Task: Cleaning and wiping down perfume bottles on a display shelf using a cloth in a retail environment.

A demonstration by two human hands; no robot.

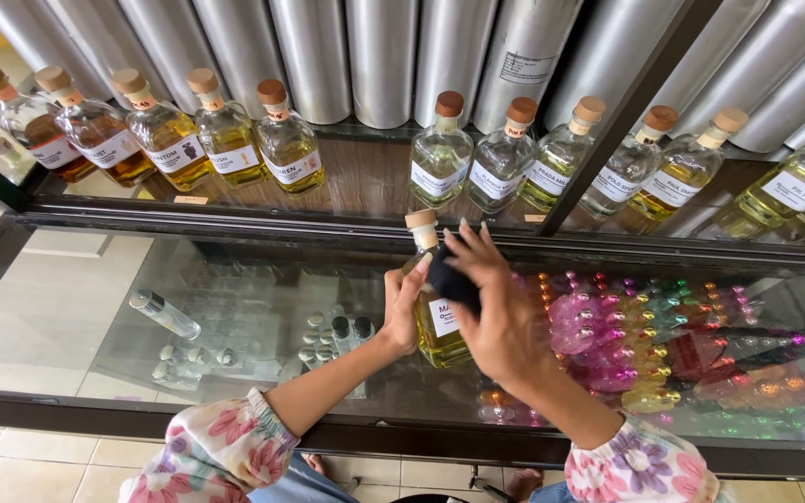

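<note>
Above the glass counter [76,307], we hold a squat clear bottle [438,321] of yellow liquid, cork-stoppered and white-labelled. Our left hand [404,307] wraps closed around its left side. Our right hand [496,312], fingers spread, presses a dark cloth [451,277] against the bottle's shoulder, covering its right face. Similar bottles [225,135] line the shelf behind.

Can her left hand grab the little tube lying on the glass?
Probably not right now. The left hand is busy holding the bottle of yellow liquid. The small clear tube lies off to its left on the glass counter, with nothing in between.
</note>
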